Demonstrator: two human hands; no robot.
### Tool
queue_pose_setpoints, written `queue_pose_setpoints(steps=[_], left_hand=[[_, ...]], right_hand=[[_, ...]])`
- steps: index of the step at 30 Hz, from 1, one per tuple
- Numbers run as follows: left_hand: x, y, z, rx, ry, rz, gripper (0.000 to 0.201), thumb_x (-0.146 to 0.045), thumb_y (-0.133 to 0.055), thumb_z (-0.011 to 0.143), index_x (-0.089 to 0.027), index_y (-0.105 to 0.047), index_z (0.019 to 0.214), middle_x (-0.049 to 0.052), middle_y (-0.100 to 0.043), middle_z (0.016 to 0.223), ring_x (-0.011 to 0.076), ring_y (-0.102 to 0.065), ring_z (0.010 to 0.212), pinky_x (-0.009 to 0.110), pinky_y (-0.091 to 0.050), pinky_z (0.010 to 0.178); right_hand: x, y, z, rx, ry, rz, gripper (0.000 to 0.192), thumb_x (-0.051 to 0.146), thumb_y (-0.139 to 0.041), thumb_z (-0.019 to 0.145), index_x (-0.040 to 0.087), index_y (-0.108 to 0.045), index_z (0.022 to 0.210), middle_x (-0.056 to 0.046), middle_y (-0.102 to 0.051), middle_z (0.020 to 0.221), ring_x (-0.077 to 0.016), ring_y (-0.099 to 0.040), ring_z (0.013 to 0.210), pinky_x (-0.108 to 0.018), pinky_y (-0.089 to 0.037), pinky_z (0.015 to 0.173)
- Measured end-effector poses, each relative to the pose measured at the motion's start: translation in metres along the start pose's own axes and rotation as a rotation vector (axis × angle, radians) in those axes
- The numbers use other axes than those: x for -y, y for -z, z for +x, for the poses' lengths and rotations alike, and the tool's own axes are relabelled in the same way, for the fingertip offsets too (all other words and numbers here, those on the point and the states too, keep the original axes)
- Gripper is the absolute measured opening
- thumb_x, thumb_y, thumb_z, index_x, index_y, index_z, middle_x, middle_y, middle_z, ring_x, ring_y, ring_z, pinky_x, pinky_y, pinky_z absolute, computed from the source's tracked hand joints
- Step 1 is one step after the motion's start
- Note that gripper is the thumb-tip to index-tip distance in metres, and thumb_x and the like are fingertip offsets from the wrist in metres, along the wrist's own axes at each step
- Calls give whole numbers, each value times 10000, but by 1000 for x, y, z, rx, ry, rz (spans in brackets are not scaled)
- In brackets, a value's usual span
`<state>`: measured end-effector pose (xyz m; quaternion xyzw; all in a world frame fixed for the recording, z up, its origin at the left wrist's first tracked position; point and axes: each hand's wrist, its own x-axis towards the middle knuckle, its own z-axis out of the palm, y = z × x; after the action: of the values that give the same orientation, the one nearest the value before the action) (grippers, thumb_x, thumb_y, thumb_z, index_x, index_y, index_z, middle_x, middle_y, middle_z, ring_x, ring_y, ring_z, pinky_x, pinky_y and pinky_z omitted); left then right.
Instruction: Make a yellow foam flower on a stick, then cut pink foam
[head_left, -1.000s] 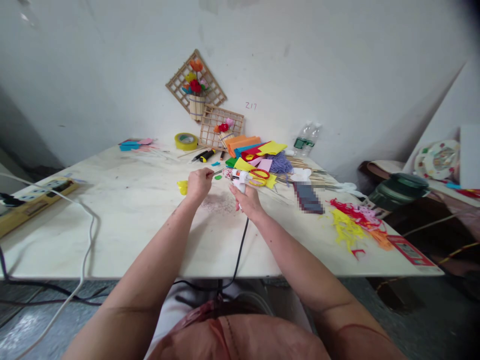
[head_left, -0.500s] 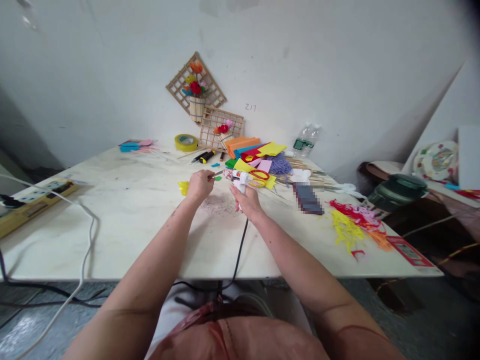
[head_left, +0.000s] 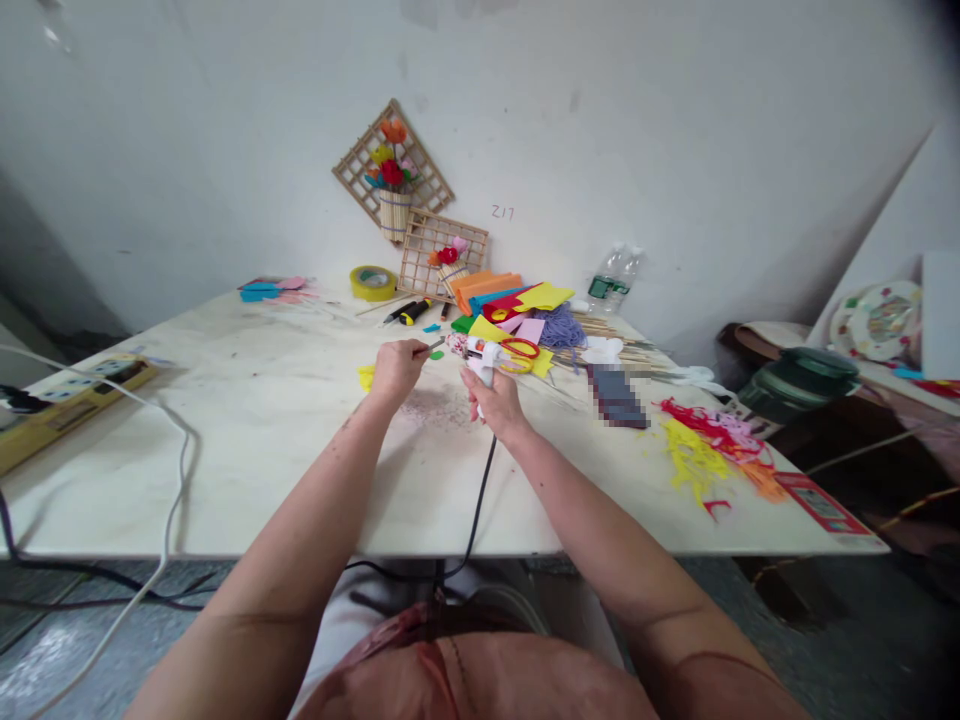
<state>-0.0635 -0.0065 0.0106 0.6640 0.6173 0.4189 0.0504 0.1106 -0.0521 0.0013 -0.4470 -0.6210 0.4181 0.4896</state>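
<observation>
My right hand (head_left: pixel 495 400) is wrapped around the handle of a white hot glue gun (head_left: pixel 489 353), its nozzle end pointing left. A black cord runs from the gun down over the table edge. My left hand (head_left: pixel 398 370) pinches a thin stick (head_left: pixel 436 345), whose tip lies close to the nozzle; whether they touch I cannot tell. Beside that hand's left side shows a yellow piece (head_left: pixel 366 377), partly hidden by the hand. A small green scrap (head_left: pixel 436 355) lies under the stick. Red-handled scissors (head_left: pixel 520 348) show behind the gun.
Coloured felt sheets (head_left: pixel 487 290), purple yarn (head_left: pixel 561 326) and yellow tape (head_left: pixel 373 282) lie toward the wall. Two lattice panels with felt flowers (head_left: pixel 442 256) lean there. A phone (head_left: pixel 616 395) and felt strips (head_left: pixel 694 455) are at right, a power strip (head_left: pixel 82 400) at left.
My left hand has shifted slightly left and covers more of the yellow piece. My right hand and the glue gun stay nearly in place.
</observation>
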Motion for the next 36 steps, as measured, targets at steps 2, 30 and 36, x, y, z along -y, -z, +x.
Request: queue_pose_setpoints(steps=[2, 30, 36], left_hand=[[2, -1, 1, 7, 21, -35, 275, -303, -540, 756, -136, -718, 882, 80, -690, 726, 176, -607, 690, 241, -419, 634], [4, 0, 4, 105, 87, -93, 279, -348, -520, 752, -152, -717, 786, 46, -655, 603, 119, -539, 510, 216, -408, 539], [2, 0, 3, 134, 98, -137, 257, -323, -511, 759, -145, -695, 769, 37, -649, 603, 98, -526, 467, 205, -403, 498]], right_hand=[[0, 0, 0, 7, 5, 10, 425, 575, -545, 723, 153, -535, 766, 51, -472, 539, -61, -464, 345, -162, -344, 315], [2, 0, -2, 17, -39, -32, 446, 593, -534, 721, 153, -547, 790, 36, -489, 544, -62, -450, 353, -164, -333, 304], [3, 0, -3, 17, -36, -28, 448, 595, -542, 713, 151, -550, 778, 27, -496, 567, -68, -467, 373, -162, -323, 291]])
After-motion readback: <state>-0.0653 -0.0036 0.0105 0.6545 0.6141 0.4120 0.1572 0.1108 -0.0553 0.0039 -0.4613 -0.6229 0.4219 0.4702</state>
